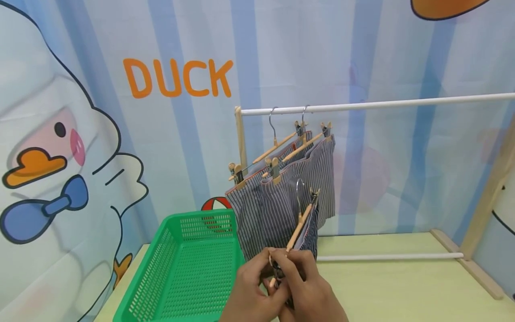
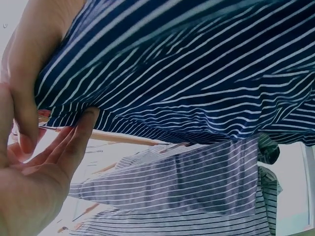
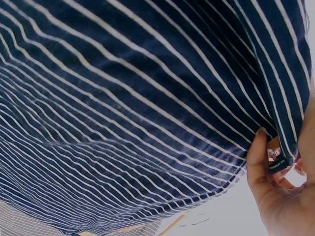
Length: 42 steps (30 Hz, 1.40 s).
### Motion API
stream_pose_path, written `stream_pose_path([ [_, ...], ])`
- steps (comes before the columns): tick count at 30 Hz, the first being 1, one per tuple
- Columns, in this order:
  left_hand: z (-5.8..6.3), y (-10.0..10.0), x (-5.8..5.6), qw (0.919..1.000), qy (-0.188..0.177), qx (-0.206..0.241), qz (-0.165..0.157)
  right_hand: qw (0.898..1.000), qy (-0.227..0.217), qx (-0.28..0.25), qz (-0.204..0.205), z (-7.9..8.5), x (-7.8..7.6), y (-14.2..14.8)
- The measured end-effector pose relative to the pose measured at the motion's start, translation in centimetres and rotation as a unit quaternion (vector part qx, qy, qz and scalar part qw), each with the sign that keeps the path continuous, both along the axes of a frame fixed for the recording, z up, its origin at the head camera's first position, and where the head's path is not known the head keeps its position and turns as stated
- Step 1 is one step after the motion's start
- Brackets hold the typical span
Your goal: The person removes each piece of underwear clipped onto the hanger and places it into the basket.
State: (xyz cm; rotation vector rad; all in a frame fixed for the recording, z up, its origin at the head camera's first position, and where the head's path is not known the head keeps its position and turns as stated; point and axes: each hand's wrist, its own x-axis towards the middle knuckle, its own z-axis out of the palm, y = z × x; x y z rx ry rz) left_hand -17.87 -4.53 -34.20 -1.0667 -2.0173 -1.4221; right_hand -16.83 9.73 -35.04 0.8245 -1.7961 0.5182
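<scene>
Both hands meet at the near end of a wooden clip hanger (image 1: 298, 230) with a metal hook. From the hanger hang navy shorts with white stripes (image 2: 172, 78), whose cloth fills much of both wrist views. My left hand (image 1: 255, 286) pinches the waistband edge beside the near clip (image 1: 277, 268). Around that same clip curl the fingers of my right hand (image 1: 311, 284); in the right wrist view its thumb (image 3: 258, 155) presses against the cloth. The hands partly hide the clip. At the hanger's far end another clip (image 1: 314, 193) grips the waistband.
Two striped garments (image 1: 297, 183) hang on clip hangers from a white rail (image 1: 362, 105) behind the hands. To the left, a green plastic basket (image 1: 141, 277) stands on the pale table (image 1: 402, 290). A lower white bar (image 1: 386, 257) crosses the rack's base.
</scene>
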Motion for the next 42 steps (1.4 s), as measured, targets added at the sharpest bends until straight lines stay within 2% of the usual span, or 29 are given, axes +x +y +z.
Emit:
stream_pose_path([
  [3, 0.1, -0.1, 0.0, 0.9997, -0.023, 0.006, -0.01, 1.0, -0.011, 0.006, 0.01, 0.1, 0.0, 0.2],
  [14, 0.7, -0.1, 0.3, 0.9961, -0.085, -0.004, 0.025, 0.999, -0.044, 0.01, 0.027, 0.4, 0.3, 0.5],
  [19, 0.8, -0.2, 0.4, 0.993, -0.116, 0.0, 0.022, 0.999, -0.046, 0.009, 0.024, 0.5, 0.2, 0.6],
  [29, 1.1, -0.8, 0.2, 0.9895, -0.14, 0.003, 0.034, 0.997, -0.062, 0.026, 0.028, 1.2, 0.1, 1.7],
  [35, 1.4, -1.0, 0.2, 0.9876, -0.152, 0.009, 0.037, 0.998, -0.062, 0.022, -0.026, 1.9, -0.3, 3.1],
  [39, 1.5, -1.0, 0.2, 0.9877, -0.147, 0.018, 0.051, 0.996, -0.053, 0.004, -0.064, 2.5, -0.8, 4.2],
  [42, 1.7, -1.1, 0.4, 0.9862, -0.154, 0.019, 0.058, 0.994, -0.071, -0.01, -0.085, 2.7, -1.3, 5.3],
])
